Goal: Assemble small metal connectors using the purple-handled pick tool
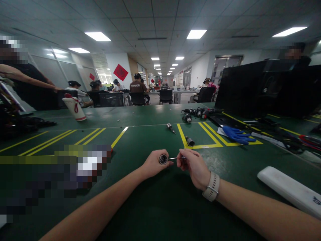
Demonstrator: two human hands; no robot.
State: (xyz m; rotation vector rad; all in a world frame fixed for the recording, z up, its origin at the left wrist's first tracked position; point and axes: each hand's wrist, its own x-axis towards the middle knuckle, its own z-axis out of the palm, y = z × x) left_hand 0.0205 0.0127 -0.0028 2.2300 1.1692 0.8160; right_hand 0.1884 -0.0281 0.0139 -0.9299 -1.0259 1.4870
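My left hand (153, 164) is closed around a small round metal cylinder (163, 159), its open end turned toward me. My right hand (194, 167) pinches a thin metal tool (173, 158) whose tip reaches the cylinder's rim. Both hands hover just above the green table (160, 207). A beige watch strap sits on my right wrist. Farther out on the table lie a small metal part with a pointed tip (170, 127) and a short dark cylinder (190, 141) on a yellow line.
A blue glove (237, 134) lies at the right near black monitors (253, 87). A white flat case (291, 190) rests at the near right. More small parts (194, 113) sit farther back. A white bottle (75, 107) stands at the left. Other people sit and stand around.
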